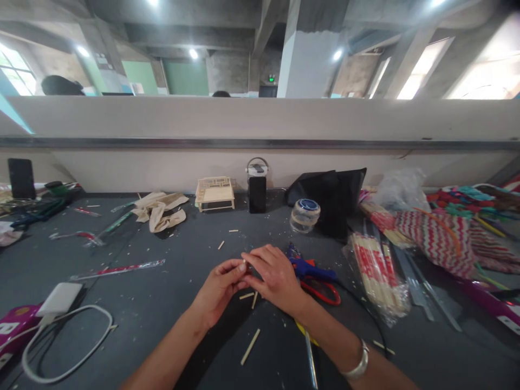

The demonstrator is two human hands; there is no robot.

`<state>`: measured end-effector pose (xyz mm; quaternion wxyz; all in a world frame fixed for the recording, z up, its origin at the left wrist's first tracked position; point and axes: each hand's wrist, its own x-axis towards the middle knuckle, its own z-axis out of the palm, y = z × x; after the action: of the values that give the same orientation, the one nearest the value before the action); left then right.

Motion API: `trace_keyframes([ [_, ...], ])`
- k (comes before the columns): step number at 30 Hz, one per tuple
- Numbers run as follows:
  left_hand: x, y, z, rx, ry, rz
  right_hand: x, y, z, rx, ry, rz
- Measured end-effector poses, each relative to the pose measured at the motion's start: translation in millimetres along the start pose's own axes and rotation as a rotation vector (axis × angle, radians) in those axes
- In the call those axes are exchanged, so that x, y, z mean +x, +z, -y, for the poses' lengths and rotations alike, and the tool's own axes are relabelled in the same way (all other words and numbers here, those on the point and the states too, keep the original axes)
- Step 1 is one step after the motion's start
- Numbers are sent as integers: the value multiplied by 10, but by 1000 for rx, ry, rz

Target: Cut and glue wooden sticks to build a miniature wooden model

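Observation:
My left hand point(221, 287) and my right hand point(276, 276) meet above the dark table, fingertips pressed together. A tiny pale tip, like the end of a wooden stick piece point(244, 262), shows between them; the rest is hidden by the fingers. My left thumb and forefinger are closed in a pinch. The right fingers curl over from the other side. Below the hands lie short cut wooden sticks point(250, 346). Close to my right hand is a blue glue gun point(312, 270), with red-handled scissors point(325, 291) partly under it.
A miniature wooden bench point(215, 194) stands at the back beside a black phone point(257, 195). To the right are a clear jar point(304, 215), a black bag point(329, 195) and bagged chopsticks point(377, 276). Crumpled cloth point(160, 210) and a white charger point(60, 299) with cable lie left.

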<state>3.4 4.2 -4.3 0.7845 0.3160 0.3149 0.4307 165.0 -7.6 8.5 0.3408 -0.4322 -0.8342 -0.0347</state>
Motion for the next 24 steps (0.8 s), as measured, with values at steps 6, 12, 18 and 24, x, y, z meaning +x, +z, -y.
trace_keyframes([
  [6,-10,-10,-29,-13,-17,134,1,23,-22,163,18,-67],
  [12,5,-42,-17,-23,-39,178,10,23,-28,216,10,-66],
  [18,-12,-22,-29,-33,-37,152,-14,70,-66,156,-31,-53],
  [24,2,-49,-8,-47,-52,73,-12,56,-76,63,-79,36],
])
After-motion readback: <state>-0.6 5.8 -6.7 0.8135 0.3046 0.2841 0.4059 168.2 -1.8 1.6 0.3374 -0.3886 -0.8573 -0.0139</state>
